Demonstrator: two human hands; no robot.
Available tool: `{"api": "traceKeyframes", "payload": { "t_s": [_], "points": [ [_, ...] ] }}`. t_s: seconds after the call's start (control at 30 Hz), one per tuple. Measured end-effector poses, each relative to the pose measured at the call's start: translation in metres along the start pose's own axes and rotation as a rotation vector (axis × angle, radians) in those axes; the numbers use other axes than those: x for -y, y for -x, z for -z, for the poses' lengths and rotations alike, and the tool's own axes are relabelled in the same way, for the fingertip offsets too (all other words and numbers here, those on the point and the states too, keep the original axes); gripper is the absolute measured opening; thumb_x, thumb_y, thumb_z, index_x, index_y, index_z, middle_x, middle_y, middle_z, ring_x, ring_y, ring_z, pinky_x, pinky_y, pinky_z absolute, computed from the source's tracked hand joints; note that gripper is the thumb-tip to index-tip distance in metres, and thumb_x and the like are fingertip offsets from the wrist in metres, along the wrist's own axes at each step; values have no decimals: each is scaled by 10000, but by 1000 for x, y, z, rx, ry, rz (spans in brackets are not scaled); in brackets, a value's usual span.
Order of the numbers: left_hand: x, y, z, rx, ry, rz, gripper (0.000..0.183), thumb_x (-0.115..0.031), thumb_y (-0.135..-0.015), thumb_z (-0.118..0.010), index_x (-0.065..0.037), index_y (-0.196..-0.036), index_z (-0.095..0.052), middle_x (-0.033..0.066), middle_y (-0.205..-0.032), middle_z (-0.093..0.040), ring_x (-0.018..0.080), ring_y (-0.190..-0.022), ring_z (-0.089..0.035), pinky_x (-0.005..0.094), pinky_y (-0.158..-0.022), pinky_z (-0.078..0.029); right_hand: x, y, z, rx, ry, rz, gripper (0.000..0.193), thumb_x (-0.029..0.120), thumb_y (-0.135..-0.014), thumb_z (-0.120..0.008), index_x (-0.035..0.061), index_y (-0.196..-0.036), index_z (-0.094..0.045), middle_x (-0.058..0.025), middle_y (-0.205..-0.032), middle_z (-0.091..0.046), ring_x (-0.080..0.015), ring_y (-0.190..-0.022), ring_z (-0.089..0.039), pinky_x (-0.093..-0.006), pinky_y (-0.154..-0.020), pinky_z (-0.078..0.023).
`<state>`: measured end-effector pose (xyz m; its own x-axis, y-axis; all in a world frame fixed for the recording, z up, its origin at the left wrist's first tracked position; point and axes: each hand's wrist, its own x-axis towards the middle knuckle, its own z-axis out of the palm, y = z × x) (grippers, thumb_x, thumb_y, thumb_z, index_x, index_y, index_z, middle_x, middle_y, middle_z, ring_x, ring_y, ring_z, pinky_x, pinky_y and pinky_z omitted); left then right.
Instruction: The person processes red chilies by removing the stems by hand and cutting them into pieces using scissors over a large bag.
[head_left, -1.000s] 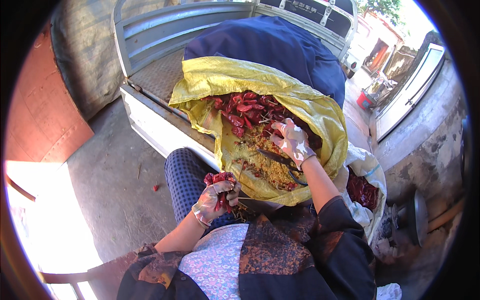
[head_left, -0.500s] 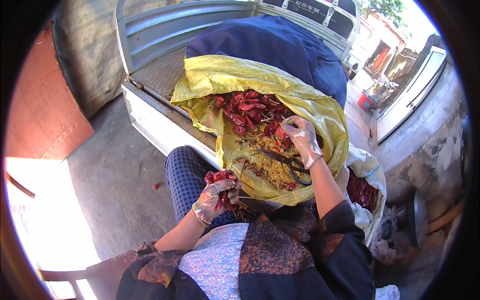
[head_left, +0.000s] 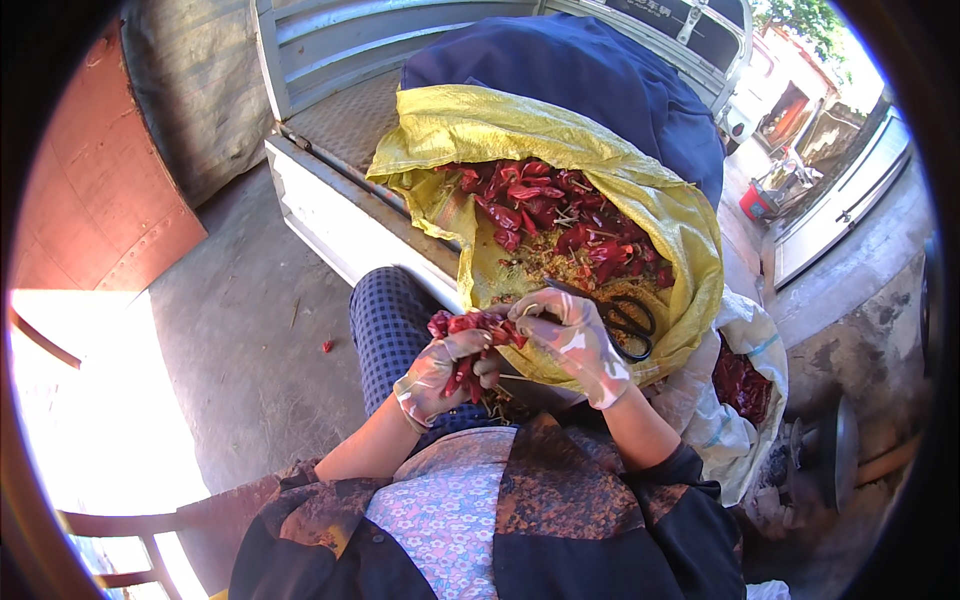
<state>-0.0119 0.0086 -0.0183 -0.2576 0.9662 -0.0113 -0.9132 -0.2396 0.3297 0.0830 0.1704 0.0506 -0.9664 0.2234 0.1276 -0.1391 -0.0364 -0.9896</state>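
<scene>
Near, the gloved left hand (head_left: 436, 380) is closed round a bunch of red peppers (head_left: 464, 324). The right hand (head_left: 580, 345), over the pile 0.5 s ago, now has its fingers narrow at the bunch's right end; whether they grip a pepper I cannot tell. It partly hides scissors (head_left: 632, 326) in the yellow sack (head_left: 520, 115). Beyond lies blue cloth (head_left: 580, 70); far, white lettering marks a dark truck window (head_left: 655, 22).
</scene>
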Motion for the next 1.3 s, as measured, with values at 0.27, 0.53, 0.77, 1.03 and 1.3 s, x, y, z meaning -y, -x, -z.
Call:
{"api": "traceKeyframes", "payload": {
  "t_s": [0.27,0.53,0.77,1.03,1.3],
  "points": [
    [9,2,-3,-33,-81,11,228,-90,-847,-600,-46,-1068,-564,55,-831,-598,121,-623,-511,278,-587,-441,11,10,-16,27,584,124,181,-40,-761,-621,-9,-938,-638,-101,-918,-607,-192,-833,-611,-286,-726,-483],
    [7,7,-17,-74,-416,-170,133,-79,-820,-592,-39,-947,-589,28,-719,-566,120,-589,-521,253,-531,-439,10,19,-24,1,801,248,256,-32,-715,-648,35,-961,-616,-145,-894,-617,-319,-782,-622,-351,-647,-497],
    [19,-2,5,7,-165,-177,81,-85,-820,-579,-35,-884,-581,48,-666,-543,165,-536,-514,282,-499,-426,3,13,-31,-27,607,315,200,-48,-784,-603,14,-974,-594,-97,-848,-603,-214,-744,-592,-284,-666,-467],
    [19,0,-10,-168,-150,-159,40,-97,-778,-558,-62,-775,-540,12,-596,-460,124,-500,-411,274,-483,-344,-15,14,-36,-193,-422,-248,62,90,-893,-595,68,-950,-585,32,-764,-537,-37,-597,-451,-171,-528,-361],
    [23,-5,2,-178,-110,-212,50,-90,-793,-541,-76,-748,-523,1,-589,-432,110,-508,-395,262,-494,-330,-15,10,-40,-291,-721,-470,57,127,-907,-567,95,-953,-570,43,-731,-503,-36,-518,-378,-181,-472,-314]
  ]
}}
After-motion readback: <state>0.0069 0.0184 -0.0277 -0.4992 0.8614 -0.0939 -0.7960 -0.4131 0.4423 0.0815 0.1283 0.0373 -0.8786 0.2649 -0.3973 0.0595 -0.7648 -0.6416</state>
